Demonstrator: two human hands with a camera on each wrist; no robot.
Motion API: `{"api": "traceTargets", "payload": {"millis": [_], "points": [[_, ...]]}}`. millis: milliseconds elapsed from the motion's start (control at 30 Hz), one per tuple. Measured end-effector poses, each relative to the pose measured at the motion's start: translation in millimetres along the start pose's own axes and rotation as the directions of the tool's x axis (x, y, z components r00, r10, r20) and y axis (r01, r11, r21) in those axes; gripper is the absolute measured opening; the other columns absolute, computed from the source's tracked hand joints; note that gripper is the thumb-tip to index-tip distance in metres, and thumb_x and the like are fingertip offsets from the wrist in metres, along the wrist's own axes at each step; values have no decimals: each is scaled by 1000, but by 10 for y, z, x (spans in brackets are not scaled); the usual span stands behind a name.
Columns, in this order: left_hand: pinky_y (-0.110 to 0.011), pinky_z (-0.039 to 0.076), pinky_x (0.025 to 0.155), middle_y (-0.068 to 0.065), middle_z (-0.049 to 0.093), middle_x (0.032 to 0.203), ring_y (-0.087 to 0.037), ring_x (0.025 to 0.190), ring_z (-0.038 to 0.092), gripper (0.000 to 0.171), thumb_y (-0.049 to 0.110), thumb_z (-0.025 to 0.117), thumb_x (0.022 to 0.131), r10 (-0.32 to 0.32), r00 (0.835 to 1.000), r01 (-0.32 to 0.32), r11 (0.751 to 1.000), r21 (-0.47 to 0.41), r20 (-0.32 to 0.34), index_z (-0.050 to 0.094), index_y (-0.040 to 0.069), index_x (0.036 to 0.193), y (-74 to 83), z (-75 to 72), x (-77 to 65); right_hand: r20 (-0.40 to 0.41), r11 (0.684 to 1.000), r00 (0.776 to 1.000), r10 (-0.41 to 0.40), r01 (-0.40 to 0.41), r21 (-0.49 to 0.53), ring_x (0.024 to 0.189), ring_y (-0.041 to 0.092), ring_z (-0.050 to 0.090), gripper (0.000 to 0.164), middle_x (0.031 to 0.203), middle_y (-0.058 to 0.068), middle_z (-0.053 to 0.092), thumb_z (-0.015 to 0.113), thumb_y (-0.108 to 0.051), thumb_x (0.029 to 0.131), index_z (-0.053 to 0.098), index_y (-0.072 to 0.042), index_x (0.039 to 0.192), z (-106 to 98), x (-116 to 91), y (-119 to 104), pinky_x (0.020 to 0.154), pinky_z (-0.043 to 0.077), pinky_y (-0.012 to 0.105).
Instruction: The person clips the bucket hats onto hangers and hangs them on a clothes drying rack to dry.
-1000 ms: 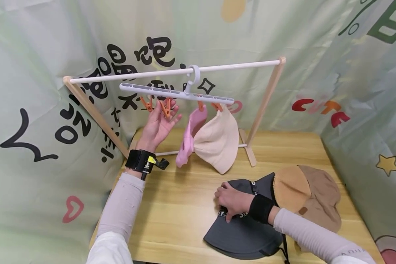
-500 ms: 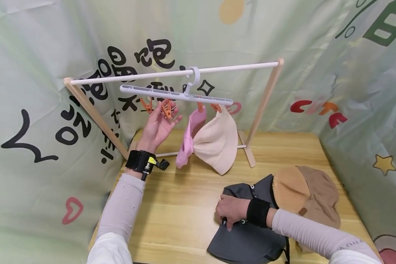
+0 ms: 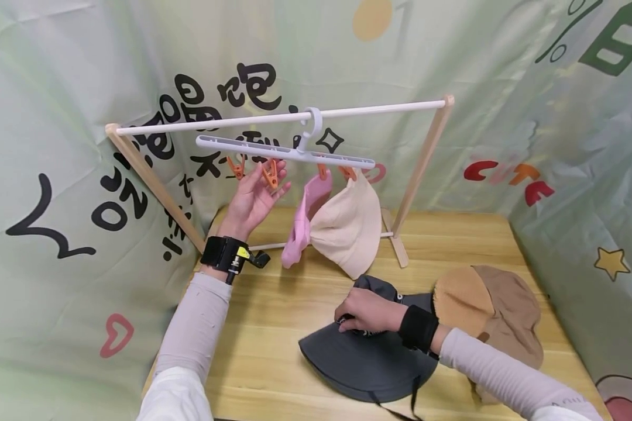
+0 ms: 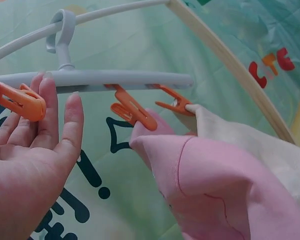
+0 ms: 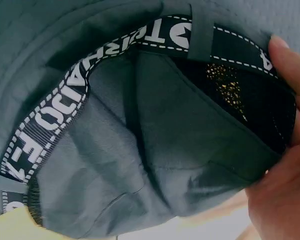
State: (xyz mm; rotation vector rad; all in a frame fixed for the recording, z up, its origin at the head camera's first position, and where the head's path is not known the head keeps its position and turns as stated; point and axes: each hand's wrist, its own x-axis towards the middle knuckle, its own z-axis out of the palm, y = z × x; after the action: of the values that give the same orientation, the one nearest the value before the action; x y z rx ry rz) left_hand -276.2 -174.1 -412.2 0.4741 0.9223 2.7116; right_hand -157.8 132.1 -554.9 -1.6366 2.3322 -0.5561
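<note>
Pinched at the left hand [image 3: 250,204]: held clip [image 3: 270,175], with a spare clip [image 3: 236,168] to that hand's left, both placed beneath the hanger [image 3: 301,155], which is hooked over the rod [image 3: 216,123] above the same hand. To the left hand's right: near hung hat [image 3: 300,225] and, farther right, far hung hat [image 3: 347,228], each clipped under the hanger, with the rack's right post [image 3: 423,164] set beyond. Gripped at the right hand [image 3: 371,310], before the hung hats: front hat [image 3: 368,368]; to that hand's right, side hat [image 3: 516,310], laid on the table [image 3: 263,327], partly covered by the right forearm [image 3: 505,362].
</note>
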Motion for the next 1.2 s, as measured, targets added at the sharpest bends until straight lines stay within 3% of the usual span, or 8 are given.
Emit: {"api": "traceTargets", "payload": {"millis": [133,333,533,667,833,1000,1200], "points": [[-42,54,105,-12,71,123,-22,111,68,34,24,45,113,-13,1000,13,1000,20,10,66,5,132,24,2,-18,-90,999,995,40,-39,10,65,-7,51,6,76,-16,63,77,-23,98,75,-20,93,-100,96,-42,62,43,15],[-43,52,107,-7,70,117,-21,114,65,32,29,44,113,-53,999,54,997,50,-5,66,8,126,-55,9,-67,-196,995,979,59,-73,-65,59,-4,43,16,67,-18,50,79,-23,96,68,-22,84,-245,196,-137,57,36,17],[-42,51,106,-5,70,115,-20,114,64,31,29,46,113,-27,1000,29,993,111,-15,67,9,123,-98,13,-49,-293,987,948,128,-149,-54,62,-4,50,13,70,-15,59,78,-23,96,72,-21,86,-400,346,-301,58,43,18],[-42,51,106,-6,71,114,-20,115,63,28,28,49,111,-21,1000,23,990,138,-9,71,10,116,-79,27,-21,-333,972,927,173,-216,-97,59,-1,48,20,63,-15,50,79,-23,95,68,-21,79,-494,454,-392,54,39,20],[-41,51,105,-6,71,115,-20,117,61,27,27,52,110,-14,1000,14,987,161,-4,73,10,112,-85,38,-4,-439,940,876,200,-298,-167,56,8,50,33,58,-12,40,82,-20,93,59,-21,69,-578,596,-476,51,39,26],[-40,51,107,-6,73,114,-20,116,63,31,22,47,112,1,1000,2,983,184,-19,74,9,111,-104,62,1,-536,916,817,212,-358,-183,62,20,62,33,60,-8,49,85,-15,88,59,-18,67,-667,701,-532,51,45,34],[-46,43,118,-8,74,114,-21,116,66,28,18,46,112,-4,998,17,973,229,-59,73,9,113,-99,74,15,-575,896,781,242,-407,-176,62,23,63,37,58,-4,50,85,-13,88,56,-18,65,-785,763,-568,50,45,35]]}}
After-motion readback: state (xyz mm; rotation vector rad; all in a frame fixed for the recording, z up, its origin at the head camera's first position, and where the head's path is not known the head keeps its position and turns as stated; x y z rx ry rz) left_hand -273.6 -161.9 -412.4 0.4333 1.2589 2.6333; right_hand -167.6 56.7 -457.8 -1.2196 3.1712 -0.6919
